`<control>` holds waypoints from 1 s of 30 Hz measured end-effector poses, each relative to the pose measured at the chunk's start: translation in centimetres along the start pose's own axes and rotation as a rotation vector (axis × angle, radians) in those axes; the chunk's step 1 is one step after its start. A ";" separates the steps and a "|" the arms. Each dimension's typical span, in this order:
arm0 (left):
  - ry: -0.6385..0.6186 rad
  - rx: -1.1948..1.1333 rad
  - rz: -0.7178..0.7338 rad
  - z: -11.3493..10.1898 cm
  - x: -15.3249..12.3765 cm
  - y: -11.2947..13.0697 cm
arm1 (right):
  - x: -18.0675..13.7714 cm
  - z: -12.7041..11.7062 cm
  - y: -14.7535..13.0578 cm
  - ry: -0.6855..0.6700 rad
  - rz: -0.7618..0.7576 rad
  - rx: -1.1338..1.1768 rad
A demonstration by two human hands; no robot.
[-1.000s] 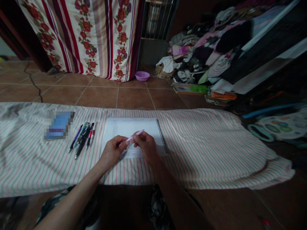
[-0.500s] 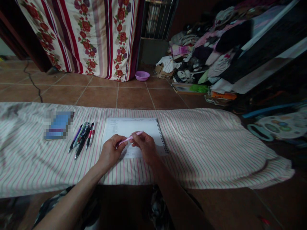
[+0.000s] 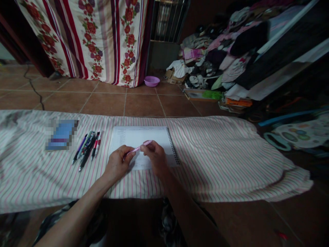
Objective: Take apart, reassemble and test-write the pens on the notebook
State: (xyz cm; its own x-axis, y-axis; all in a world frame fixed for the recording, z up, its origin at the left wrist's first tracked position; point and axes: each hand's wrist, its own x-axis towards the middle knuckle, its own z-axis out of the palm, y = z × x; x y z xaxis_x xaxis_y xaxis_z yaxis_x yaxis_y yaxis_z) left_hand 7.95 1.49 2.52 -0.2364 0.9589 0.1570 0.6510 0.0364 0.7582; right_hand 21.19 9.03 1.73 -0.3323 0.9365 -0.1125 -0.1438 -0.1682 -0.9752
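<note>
Bench cloth: striped, w/ wide stretch R of notebk
Floor: tiled, past far edge
L fingers: gripping pink pen
R fingers: same

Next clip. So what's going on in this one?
A person holds a pink pen in both hands, the left hand on its lower end and the right hand nearer the upper end. The pen is tilted above an open spiral notebook, which lies on a striped cloth. To the notebook's left, a group of pens lies on the cloth, and beyond them is a pixelated blue item.
</note>
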 end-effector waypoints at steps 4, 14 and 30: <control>-0.002 -0.002 -0.053 0.1 0.0 -0.3 | -0.1 0.1 0.1 -0.030 0.040 0.160; -0.007 0.031 -0.024 0.2 -0.1 -0.3 | 0.1 0.1 0.4 -0.025 0.002 0.172; 0.000 0.030 -0.029 0.4 -0.1 -0.4 | 0.0 0.1 0.4 0.042 0.089 0.185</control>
State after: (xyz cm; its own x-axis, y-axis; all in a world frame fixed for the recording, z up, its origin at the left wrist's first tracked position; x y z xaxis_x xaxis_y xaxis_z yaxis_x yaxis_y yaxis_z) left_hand 7.94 1.53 1.96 -0.2554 0.9574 0.1349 0.6649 0.0726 0.7434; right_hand 21.01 8.90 1.32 -0.3128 0.9268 -0.2078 -0.2856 -0.3004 -0.9101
